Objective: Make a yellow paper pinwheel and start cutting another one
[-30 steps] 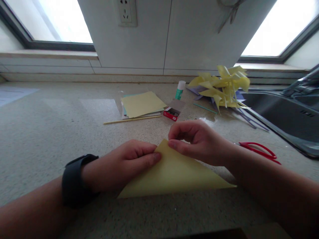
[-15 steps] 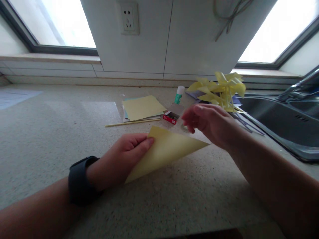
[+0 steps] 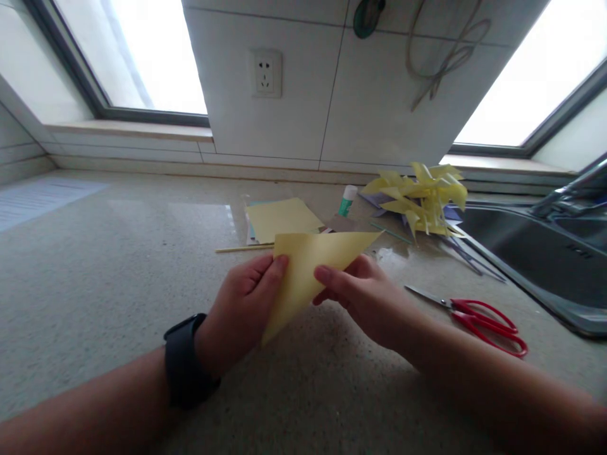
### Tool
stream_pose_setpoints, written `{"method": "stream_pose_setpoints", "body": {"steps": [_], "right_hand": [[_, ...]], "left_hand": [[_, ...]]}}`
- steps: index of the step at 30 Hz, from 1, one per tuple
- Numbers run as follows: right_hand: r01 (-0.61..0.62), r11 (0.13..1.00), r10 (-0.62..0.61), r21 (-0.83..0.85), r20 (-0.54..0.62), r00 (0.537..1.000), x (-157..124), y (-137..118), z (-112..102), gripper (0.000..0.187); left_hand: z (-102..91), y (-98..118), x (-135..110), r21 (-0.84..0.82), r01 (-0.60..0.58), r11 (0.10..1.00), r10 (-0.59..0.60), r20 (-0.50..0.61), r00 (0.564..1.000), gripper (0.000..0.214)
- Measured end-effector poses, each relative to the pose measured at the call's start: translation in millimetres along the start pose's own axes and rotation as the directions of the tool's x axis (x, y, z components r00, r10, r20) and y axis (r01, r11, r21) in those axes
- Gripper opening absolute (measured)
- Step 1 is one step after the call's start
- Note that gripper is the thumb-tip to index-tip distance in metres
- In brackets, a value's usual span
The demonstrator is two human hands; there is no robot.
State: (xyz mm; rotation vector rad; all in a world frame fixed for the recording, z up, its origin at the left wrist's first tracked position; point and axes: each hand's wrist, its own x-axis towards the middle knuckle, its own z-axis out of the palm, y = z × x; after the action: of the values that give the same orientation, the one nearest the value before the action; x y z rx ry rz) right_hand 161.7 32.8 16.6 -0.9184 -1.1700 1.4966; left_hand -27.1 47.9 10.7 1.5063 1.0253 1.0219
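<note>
A yellow sheet of paper folded into a triangle (image 3: pixel 313 262) is held up above the speckled countertop (image 3: pixel 118 265). My left hand (image 3: pixel 239 309), with a black watch on its wrist, pinches the triangle's left edge, thumb on top. My right hand (image 3: pixel 365 300) grips the paper from the right, thumb on the front face and fingers behind it. Both hands are closed on the paper.
Red-handled scissors (image 3: pixel 474 314) lie to the right of my right arm. Behind are a stack of coloured sheets (image 3: pixel 279 218), a thin wooden stick (image 3: pixel 241 248), a glue stick (image 3: pixel 348 200) and a pile of yellow paper pinwheels (image 3: pixel 420 193). A dark sink (image 3: pixel 535 243) is at the right.
The triangle was lifted off the countertop and turned. My right hand let go, swung out to the right, then came back and gripped the paper again. The view tilted up.
</note>
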Motion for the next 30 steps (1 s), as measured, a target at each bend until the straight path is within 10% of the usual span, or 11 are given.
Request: {"method": "stream_pose_setpoints", "body": {"steps": [8,30], "right_hand": [[0.054,0.992,-0.034,0.111,-0.172,0.984,-2,-2,2,0.031],[-0.024,0.998,0.02,-0.058,-0.074,0.997,-17,-1,-23,0.023]], "left_hand": [[9.5,2,-5,-0.096,0.029,0.995,-0.021,0.084,0.996,0.033],[6.8,-1,-11,-0.18,0.016,0.984,0.022,0.209,0.978,0.034]]}}
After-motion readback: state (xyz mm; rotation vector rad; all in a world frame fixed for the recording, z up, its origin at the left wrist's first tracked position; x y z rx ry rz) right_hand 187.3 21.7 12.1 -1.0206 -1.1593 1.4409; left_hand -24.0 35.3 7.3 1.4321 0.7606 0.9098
